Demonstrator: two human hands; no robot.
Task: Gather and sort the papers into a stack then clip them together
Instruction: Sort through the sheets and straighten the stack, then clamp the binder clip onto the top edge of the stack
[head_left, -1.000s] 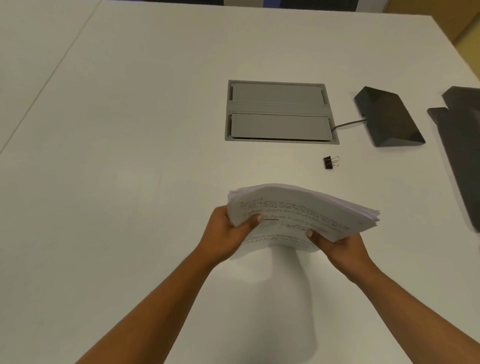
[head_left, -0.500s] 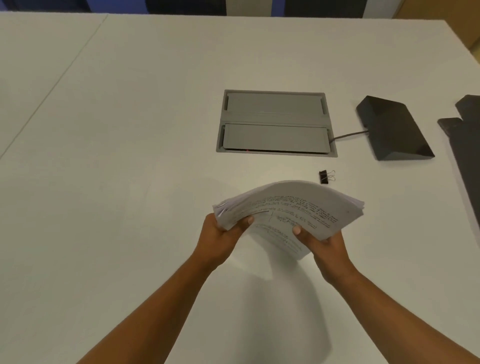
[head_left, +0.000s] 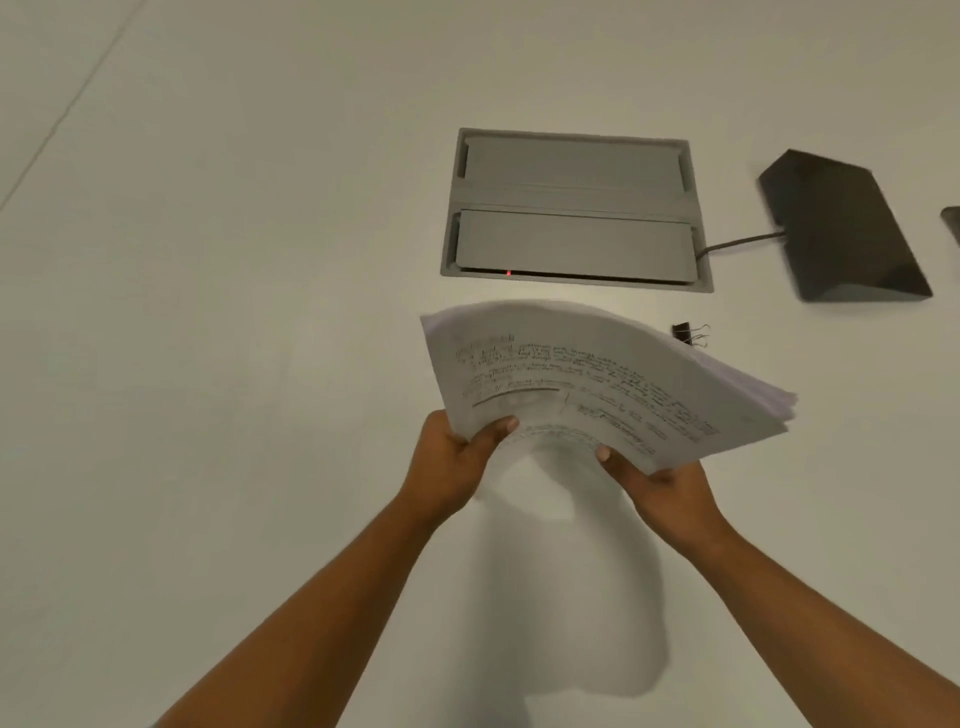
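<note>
A thick stack of printed papers (head_left: 587, 374) hangs above the white table, bowed upward in the middle. My left hand (head_left: 454, 465) grips its near left corner, thumb on the top sheet. My right hand (head_left: 662, 491) grips the near right edge, thumb on top as well. The sheet edges at the far right are fanned and uneven. A small black binder clip (head_left: 688, 333) lies on the table just beyond the stack's far right side, partly hidden by the papers.
A grey recessed cable hatch (head_left: 574, 208) is set into the table (head_left: 208, 364) beyond the papers. A black wedge-shaped device (head_left: 844, 228) with a cord lies to its right. Another dark object (head_left: 951, 223) shows at the right edge.
The stack has risen and tilted, its far edge now nearer the hatch and covering part of the clip. Both hands keep their hold. The view has shifted closer.
</note>
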